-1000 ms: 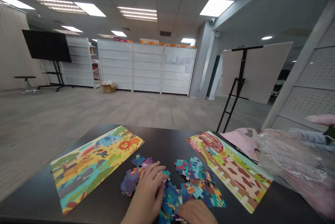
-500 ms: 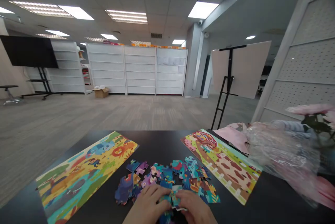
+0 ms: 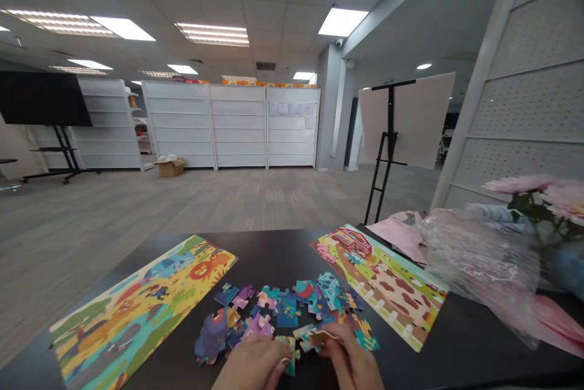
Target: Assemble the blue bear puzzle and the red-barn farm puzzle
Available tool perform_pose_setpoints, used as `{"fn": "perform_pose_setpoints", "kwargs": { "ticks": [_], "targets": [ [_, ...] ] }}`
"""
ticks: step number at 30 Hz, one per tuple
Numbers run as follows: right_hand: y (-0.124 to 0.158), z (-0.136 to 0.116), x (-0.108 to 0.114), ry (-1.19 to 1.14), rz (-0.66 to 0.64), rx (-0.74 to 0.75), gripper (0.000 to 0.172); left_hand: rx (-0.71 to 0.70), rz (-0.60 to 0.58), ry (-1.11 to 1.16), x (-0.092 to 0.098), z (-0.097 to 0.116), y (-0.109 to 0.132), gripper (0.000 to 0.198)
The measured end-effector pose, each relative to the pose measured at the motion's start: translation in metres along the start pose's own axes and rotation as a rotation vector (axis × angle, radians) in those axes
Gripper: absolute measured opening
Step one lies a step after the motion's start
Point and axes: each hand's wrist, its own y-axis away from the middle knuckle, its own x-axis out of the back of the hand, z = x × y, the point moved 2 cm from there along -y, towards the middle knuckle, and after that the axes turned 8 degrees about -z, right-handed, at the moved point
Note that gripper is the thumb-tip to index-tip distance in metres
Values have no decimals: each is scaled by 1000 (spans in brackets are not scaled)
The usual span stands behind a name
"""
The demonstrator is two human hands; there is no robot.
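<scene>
My right hand (image 3: 353, 356) pinches a jigsaw puzzle piece (image 3: 323, 335), tilted up so that its pale edge shows. At the near edge of the loose pieces, my left hand (image 3: 255, 362) has its fingers closed on a teal and yellow puzzle piece (image 3: 290, 367); the fingers hide part of it. Just beyond the hands lie several jumbled pieces: a dark blue one (image 3: 210, 336) on the left, a purple one (image 3: 259, 325), a blue one (image 3: 288, 309) in the middle and a turquoise one (image 3: 329, 290) at the back right.
A safari-animal puzzle board (image 3: 146, 305) lies on the left of the black table (image 3: 269, 256), a farm puzzle board (image 3: 387, 286) on the right. Crumpled clear plastic wrap (image 3: 479, 256) and pink flowers (image 3: 566, 198) occupy the right side. An easel (image 3: 390, 128) stands beyond.
My hands have drawn apart from the spot where their fingertips met. The right hand now holds a piece tilted up. The view has shifted slightly to the right.
</scene>
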Motion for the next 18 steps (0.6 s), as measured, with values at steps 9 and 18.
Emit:
{"fn": "perform_pose_setpoints", "kwargs": {
  "ticks": [9, 18],
  "targets": [
    [-6, -1, 3, -27, -243, 4, 34, 47, 7, 37, -11, -12, 3, 31],
    [-30, -27, 19, 421, -344, 335, 47, 48, 81, -25, -14, -18, 10, 29]
  ]
}}
